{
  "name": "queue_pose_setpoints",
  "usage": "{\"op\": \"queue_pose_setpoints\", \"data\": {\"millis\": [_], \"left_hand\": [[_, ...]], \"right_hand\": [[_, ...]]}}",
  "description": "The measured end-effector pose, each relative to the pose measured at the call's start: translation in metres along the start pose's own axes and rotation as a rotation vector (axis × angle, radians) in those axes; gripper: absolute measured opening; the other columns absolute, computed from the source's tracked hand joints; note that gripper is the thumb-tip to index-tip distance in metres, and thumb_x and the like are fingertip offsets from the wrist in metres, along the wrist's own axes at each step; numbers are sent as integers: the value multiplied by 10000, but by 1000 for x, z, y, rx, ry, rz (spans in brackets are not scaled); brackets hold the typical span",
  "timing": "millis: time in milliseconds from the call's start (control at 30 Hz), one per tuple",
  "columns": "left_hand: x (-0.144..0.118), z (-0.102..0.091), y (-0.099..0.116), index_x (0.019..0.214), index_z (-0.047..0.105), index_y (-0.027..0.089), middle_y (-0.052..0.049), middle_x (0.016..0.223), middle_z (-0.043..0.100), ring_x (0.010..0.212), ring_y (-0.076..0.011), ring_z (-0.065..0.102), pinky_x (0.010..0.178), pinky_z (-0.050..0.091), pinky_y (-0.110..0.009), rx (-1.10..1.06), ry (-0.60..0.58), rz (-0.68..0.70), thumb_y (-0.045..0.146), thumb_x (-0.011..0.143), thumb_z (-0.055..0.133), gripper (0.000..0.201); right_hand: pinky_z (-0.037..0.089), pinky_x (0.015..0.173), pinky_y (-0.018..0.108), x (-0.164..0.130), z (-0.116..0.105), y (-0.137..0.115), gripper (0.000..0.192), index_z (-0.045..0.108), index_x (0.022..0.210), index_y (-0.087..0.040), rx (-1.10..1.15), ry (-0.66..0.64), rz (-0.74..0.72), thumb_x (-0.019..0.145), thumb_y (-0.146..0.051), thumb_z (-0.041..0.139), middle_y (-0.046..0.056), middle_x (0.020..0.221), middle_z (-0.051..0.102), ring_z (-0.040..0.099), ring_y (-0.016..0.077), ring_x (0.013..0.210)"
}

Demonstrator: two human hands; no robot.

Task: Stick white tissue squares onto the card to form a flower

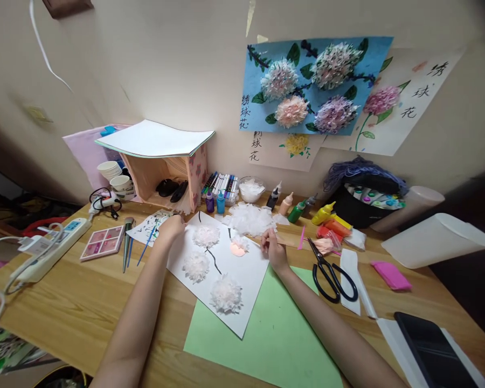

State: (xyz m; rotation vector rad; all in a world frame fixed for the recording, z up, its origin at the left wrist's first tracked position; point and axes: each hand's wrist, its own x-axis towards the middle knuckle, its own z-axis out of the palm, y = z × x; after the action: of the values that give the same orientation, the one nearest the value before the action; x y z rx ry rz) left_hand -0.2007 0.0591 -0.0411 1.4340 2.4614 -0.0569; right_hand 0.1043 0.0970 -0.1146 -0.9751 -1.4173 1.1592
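Observation:
A white sheet (242,280) lies on the wooden desk, with several fluffy pale tissue flowers (225,293) and black stems on it. My left hand (170,226) rests on the sheet's far left corner, fingers curled down on the paper. My right hand (271,247) is at the sheet's right edge, pinching a thin stick whose tip is at a pink patch with a part-covered flower (238,246). A heap of white tissue pieces (250,218) lies just behind the sheet.
Green paper (275,339) lies under the sheet toward me. Black scissors (331,272), paint bottles (297,211), markers (222,185), a palette (103,241), brushes (127,248), a power strip (52,248), a phone (432,345) and a wooden box (165,172) surround it.

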Motion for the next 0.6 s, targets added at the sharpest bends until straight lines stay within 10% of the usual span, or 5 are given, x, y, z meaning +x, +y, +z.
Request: {"op": "queue_pose_setpoints", "data": {"millis": [333,600], "left_hand": [[-5,-8,-2,854,679,198,-83,1022,686,961,-232,613,714,439,-257,-50,21,-8,316,761,531,211],[-31,-28,-57,1028,630,187,-108,1041,623,994,-269,559,823,430,-317,9,256,-4,372,653,652,419]], "right_hand": [[392,610,253,-1,0,-8,237,505,785,-210,-231,26,-97,877,-422,451,-12,721,566,511,137,636],[380,583,253,-1,0,-6,279,507,785,-204,-244,7,-104,893,-437,398,-5,740,547,459,129,592]]}}
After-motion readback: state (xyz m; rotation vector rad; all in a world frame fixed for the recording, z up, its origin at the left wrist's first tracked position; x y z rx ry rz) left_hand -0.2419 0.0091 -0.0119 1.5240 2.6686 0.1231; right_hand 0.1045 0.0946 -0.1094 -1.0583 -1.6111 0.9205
